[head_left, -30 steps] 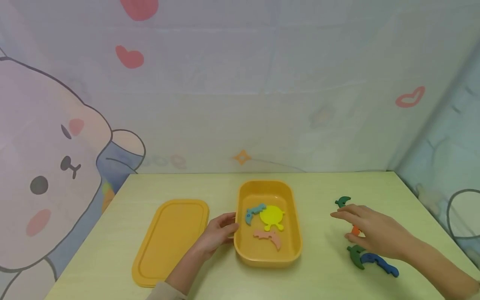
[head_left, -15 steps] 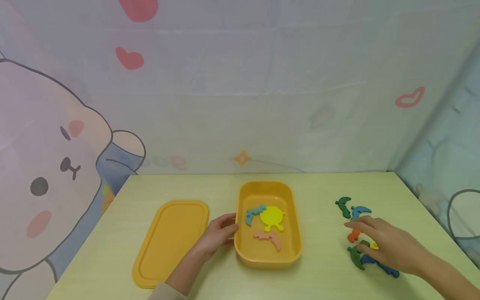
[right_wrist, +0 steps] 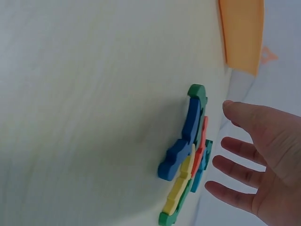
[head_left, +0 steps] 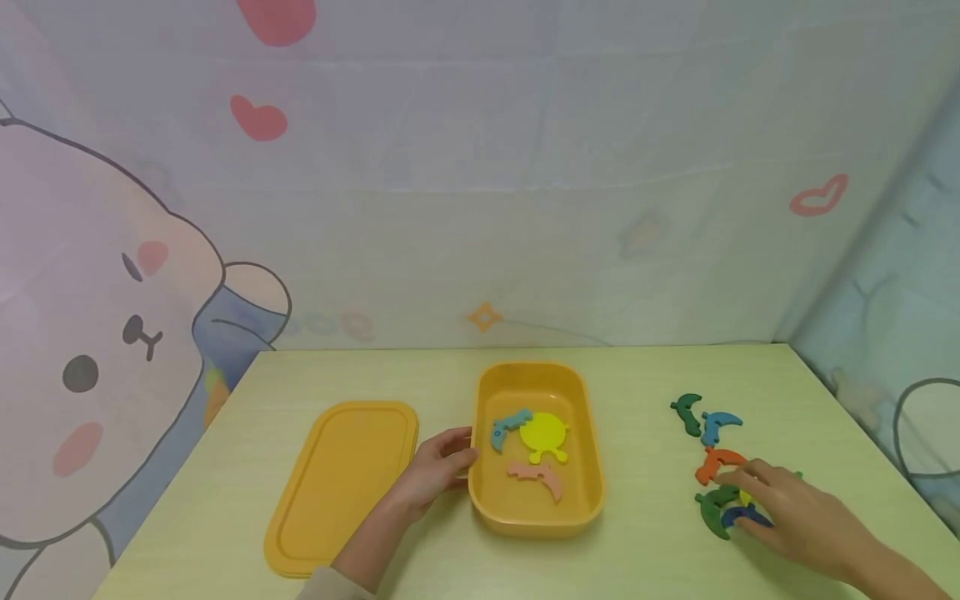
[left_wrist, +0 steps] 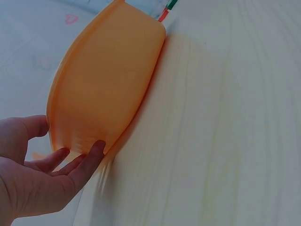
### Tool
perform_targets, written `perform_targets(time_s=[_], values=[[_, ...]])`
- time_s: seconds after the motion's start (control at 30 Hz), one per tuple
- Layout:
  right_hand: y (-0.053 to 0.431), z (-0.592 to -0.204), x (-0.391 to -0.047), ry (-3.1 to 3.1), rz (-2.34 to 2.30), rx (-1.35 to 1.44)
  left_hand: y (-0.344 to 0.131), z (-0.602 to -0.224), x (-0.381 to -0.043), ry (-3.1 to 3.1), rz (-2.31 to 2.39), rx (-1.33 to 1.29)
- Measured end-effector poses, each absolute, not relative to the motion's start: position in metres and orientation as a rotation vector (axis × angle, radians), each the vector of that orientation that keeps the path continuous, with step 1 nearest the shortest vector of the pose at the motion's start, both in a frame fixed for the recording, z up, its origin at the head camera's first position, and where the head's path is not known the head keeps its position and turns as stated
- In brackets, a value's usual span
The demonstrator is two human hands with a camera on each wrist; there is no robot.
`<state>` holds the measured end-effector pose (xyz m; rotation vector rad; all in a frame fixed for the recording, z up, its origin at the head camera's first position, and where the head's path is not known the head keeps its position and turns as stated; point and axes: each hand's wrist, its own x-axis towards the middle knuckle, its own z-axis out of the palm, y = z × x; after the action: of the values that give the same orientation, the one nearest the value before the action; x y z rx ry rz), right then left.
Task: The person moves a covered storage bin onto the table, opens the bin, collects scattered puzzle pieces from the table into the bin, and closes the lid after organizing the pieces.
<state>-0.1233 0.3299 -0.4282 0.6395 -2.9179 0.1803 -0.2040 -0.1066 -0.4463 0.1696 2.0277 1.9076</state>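
Note:
A yellow-orange box [head_left: 536, 522] stands mid-table. In it lie a light blue piece [head_left: 501, 432], a round yellow piece with small knobs [head_left: 543, 433] and a pink piece [head_left: 551, 478]. My left hand [head_left: 437, 468] rests its fingers against the box's left wall, as the left wrist view also shows. My right hand [head_left: 810, 521] hovers low over a cluster of flat puzzle-like pieces, fingers spread and holding nothing. Around it are a dark blue piece [right_wrist: 181, 146], a yellow piece [right_wrist: 179, 183], a red-orange piece [head_left: 708, 467] and a green piece [head_left: 709, 512], partly hidden in the head view.
A flat yellow-orange lid [head_left: 348, 475] lies left of the box, close to my left forearm. Farther back on the right are a dark green piece [head_left: 686, 414] and a blue piece [head_left: 717, 426]. A printed cloth [head_left: 562, 183] hangs behind the table.
My right hand has moved nearer to me and to the right, uncovering the blue and red-orange pieces and covering part of the dark blue one. The left hand and box stay put.

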Motion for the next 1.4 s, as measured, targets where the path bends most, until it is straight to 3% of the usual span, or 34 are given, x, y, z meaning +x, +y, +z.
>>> perform_targets(time_s=[0.67, 1.4], values=[[0.345, -0.454, -0.121, -3.103, 0.085, 0.474, -0.107, -0.442, -0.202, 2.025, 1.902, 0.159], [0.336, -0.456, -0.125, -3.135, 0.221, 0.481, -0.107, -0.445, -0.203, 2.032, 1.902, 0.167]])
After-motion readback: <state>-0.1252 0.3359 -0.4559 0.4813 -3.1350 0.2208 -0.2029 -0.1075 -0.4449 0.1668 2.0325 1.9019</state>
